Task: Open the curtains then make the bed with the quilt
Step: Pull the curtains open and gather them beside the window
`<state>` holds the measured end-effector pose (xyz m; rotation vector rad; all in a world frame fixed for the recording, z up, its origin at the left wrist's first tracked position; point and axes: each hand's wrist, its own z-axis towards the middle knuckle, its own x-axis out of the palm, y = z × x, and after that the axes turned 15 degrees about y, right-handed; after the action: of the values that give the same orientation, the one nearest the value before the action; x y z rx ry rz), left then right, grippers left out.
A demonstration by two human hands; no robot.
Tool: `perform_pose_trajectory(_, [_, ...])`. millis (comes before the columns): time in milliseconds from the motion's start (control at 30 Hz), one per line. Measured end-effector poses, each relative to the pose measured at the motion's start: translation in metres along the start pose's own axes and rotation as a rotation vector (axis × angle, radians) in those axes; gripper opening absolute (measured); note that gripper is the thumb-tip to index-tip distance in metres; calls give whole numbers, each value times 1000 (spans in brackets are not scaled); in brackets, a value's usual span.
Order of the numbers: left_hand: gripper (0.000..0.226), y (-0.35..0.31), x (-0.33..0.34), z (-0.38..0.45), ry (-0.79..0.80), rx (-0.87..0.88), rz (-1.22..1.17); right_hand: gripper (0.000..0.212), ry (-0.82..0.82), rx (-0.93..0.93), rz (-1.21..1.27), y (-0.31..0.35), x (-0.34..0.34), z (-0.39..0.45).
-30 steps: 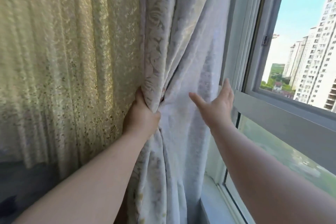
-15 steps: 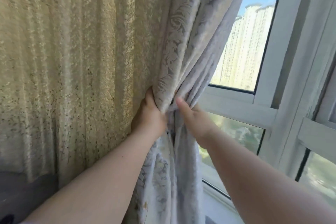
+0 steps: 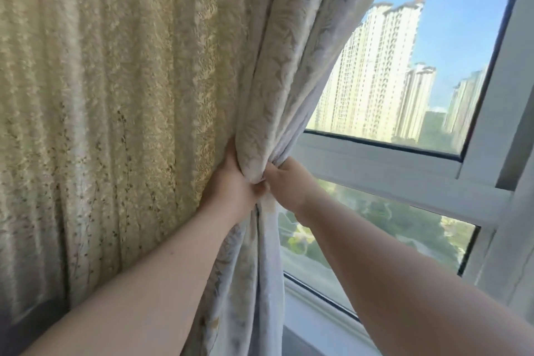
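Observation:
A cream patterned curtain hangs over the left half of the view, sunlit from behind. Its pale floral edge is bunched into a narrow bundle at the middle. My left hand grips that bundle from the left. My right hand grips it from the right, the two hands touching at the gathered fabric. Below the hands the bundle hangs straight down. No bed or quilt is in view.
The uncovered window fills the right side, with tower blocks and trees outside. Its white frame crosses behind my right arm, and a white sill runs along the bottom right.
My right hand went from open beside the curtain to closed on the bunched edge. The bundle has moved left, baring more window, and my view has turned left.

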<state>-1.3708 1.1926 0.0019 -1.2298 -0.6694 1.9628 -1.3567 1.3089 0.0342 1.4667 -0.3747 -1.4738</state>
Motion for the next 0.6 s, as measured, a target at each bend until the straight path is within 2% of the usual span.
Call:
perform_pose_trajectory(67, [93,10,-2,15,-19,-27,-25,39,-163,-62,9,-9,-2,12])
perform_pose_trajectory(133, [89,16,-6,26,-52,-41,-31,74,-283,-91,-35,-19,-8,24])
perform_pose_trajectory(200, [89,23,-11,39,-116,-38,25,105,-322,-71,27,-29,-19,46])
perform_pose_trajectory(300, [91,38,-16,58,-157,-49,80,123,-273,-77,147,-44,-32,81])
perform_pose_trajectory(400, [87,50,-19,83,-181,-114,151,131,-137,-119,224,-54,-30,124])
perform_pose_trajectory(467, [85,61,-19,106,-221,-140,212,131,11,-223,308,-57,-21,157])
perform_pose_trajectory(533, [87,69,-22,122,-216,-143,209,119,143,-372,398,-57,-6,184])
perform_pose_trajectory(600, [90,81,-22,135,-256,-145,246,98,247,-459,472,-58,10,212])
